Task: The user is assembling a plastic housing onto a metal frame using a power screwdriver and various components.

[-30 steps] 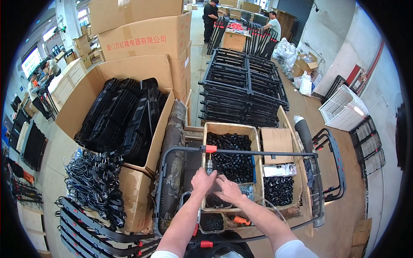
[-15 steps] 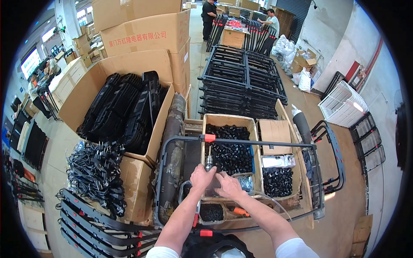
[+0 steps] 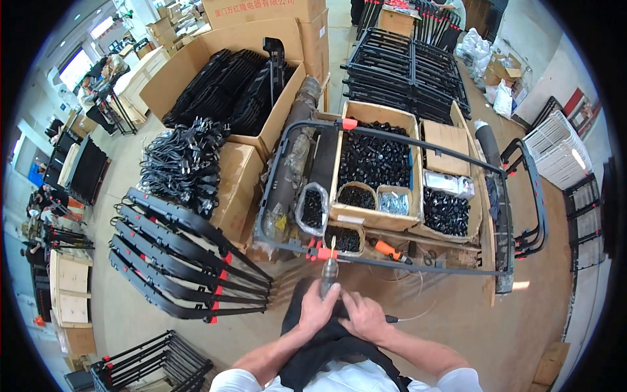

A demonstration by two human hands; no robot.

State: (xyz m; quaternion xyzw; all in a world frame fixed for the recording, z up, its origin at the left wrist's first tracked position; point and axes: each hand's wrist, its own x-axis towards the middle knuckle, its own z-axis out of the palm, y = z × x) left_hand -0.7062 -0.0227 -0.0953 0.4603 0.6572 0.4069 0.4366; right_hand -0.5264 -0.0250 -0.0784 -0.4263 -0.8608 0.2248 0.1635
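Note:
With both hands I hold an electric screwdriver point(image 3: 330, 277), its grey nose and thin bit pointing away from me. My left hand point(image 3: 320, 307) closes round it just behind the nose, and my right hand point(image 3: 363, 317) wraps the body, which is mostly hidden. The bit meets a red clip point(image 3: 324, 253) on the near bar of a black tube frame point(image 3: 424, 266), though I cannot tell whether it touches a screw. On the frame's far bar sits another red clip point(image 3: 350, 124). Beneath the frame stands a wooden bin point(image 3: 337, 171) of small black parts.
Beside the bin are a bag of black parts point(image 3: 312, 208), a small tub point(image 3: 344, 239) and a tray of screws point(image 3: 394, 203). An orange-handled tool point(image 3: 388, 249) and scissors point(image 3: 429, 257) lie near. Curved black rails point(image 3: 189, 261) and bundled cords point(image 3: 183, 160) are at left.
Both hands and the screwdriver have come back toward me, from over the bin to the frame's near bar. My view has tilted downward and turned left.

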